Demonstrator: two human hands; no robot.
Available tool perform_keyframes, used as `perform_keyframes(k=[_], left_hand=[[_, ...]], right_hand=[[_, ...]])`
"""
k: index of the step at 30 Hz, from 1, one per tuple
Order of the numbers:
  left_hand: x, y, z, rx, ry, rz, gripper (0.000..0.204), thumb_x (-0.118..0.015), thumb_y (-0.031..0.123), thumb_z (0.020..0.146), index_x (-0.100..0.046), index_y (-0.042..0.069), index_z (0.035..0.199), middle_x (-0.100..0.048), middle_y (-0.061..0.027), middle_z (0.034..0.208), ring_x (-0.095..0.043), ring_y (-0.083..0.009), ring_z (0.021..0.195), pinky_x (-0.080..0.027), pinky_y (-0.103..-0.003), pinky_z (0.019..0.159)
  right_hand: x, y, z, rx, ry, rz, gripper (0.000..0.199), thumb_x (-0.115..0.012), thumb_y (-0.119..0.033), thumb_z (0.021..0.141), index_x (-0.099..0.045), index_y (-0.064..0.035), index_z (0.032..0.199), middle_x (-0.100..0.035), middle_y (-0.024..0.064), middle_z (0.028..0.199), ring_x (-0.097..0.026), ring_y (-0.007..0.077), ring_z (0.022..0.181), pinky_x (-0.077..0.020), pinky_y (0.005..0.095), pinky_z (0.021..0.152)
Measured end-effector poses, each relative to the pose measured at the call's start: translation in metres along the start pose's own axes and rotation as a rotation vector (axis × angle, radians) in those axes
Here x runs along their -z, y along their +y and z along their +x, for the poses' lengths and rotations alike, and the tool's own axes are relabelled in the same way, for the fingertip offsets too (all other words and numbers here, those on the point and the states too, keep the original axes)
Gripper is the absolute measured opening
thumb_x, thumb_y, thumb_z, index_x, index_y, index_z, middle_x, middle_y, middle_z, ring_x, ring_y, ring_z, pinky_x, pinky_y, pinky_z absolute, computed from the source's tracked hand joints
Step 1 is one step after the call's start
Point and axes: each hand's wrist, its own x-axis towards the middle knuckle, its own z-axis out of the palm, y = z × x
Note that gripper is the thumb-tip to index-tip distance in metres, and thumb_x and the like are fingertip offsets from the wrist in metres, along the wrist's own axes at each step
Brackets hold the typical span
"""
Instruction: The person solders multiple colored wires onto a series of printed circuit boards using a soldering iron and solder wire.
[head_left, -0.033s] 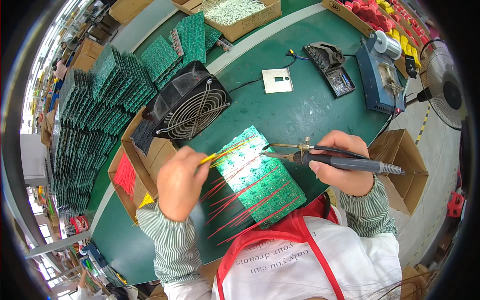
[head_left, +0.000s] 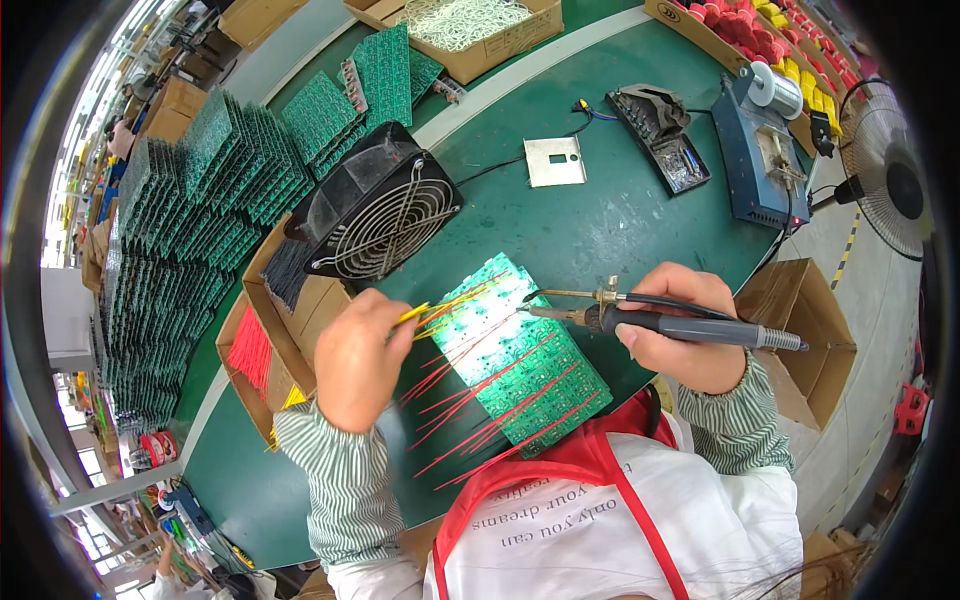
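Observation:
A green circuit board [head_left: 520,365] lies on the green table in front of me, with several red wires [head_left: 470,400] sticking out of it toward me. My left hand [head_left: 362,355] pinches a yellow wire [head_left: 440,305] whose end reaches onto the board's upper left part. My right hand [head_left: 680,330] grips a grey-handled soldering iron [head_left: 690,328], with its tip [head_left: 535,308] just above the board's top edge. A thin feed tube runs along the iron.
A black box fan [head_left: 380,215] stands left of the board on cardboard boxes [head_left: 285,330] of red and yellow wires. Stacks of green boards [head_left: 200,200] fill the left. A metal plate [head_left: 555,160], iron stand [head_left: 660,135], blue solder station [head_left: 760,150], an open carton [head_left: 800,340] and a floor fan [head_left: 895,185] lie right.

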Motion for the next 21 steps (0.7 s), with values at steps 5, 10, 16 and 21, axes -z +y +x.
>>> perform_keyframes(k=[5, 10, 16, 21], left_hand=[[0.001, -0.01, -0.011, 0.084, -0.008, -0.185, 0.015, -0.066, 0.01, 0.08, -0.066, 0.002, 0.093, -0.061, -0.0121, 0.081, -0.059, -0.0278, 0.068, -0.046, -0.036, 0.06], [0.015, 0.014, -0.036, 0.205, 0.044, -0.213, 0.017, -0.066, 0.009, 0.082, -0.065, 0.002, 0.097, -0.063, -0.0145, 0.08, -0.061, -0.0294, 0.068, -0.047, -0.036, 0.061], [-0.013, 0.035, -0.052, 0.157, 0.026, -0.238, 0.011, -0.065, 0.005, 0.082, -0.065, -0.001, 0.091, -0.064, -0.0105, 0.071, -0.062, -0.0193, 0.061, -0.047, -0.027, 0.058], [-0.024, 0.034, -0.049, 0.21, 0.003, -0.252, 0.012, -0.069, 0.008, 0.079, -0.064, -0.001, 0.085, -0.063, -0.0098, 0.07, -0.059, -0.0189, 0.06, -0.046, -0.029, 0.057]], right_hand=[[-0.004, -0.002, 0.0, 0.054, -0.073, -0.041, 0.018, -0.073, -0.011, 0.072, -0.062, -0.0004, 0.081, -0.06, 0.0025, 0.062, -0.055, 0.0067, 0.055, -0.0432, 0.0227, 0.051], [-0.007, 0.0, -0.003, 0.13, -0.113, -0.079, 0.018, -0.074, -0.011, 0.07, -0.064, -0.0008, 0.082, -0.06, 0.0043, 0.063, -0.056, 0.0086, 0.054, -0.0444, 0.0242, 0.05], [-0.018, 0.002, -0.001, 0.25, -0.154, -0.061, 0.017, -0.074, -0.009, 0.07, -0.063, -0.0014, 0.081, -0.062, 0.0056, 0.068, -0.058, 0.0123, 0.055, -0.0447, 0.0257, 0.051], [-0.025, -0.001, -0.003, 0.166, -0.204, -0.053, 0.016, -0.073, -0.009, 0.071, -0.062, -0.0018, 0.08, -0.061, 0.0057, 0.065, -0.057, 0.0125, 0.054, -0.0447, 0.0263, 0.051]])
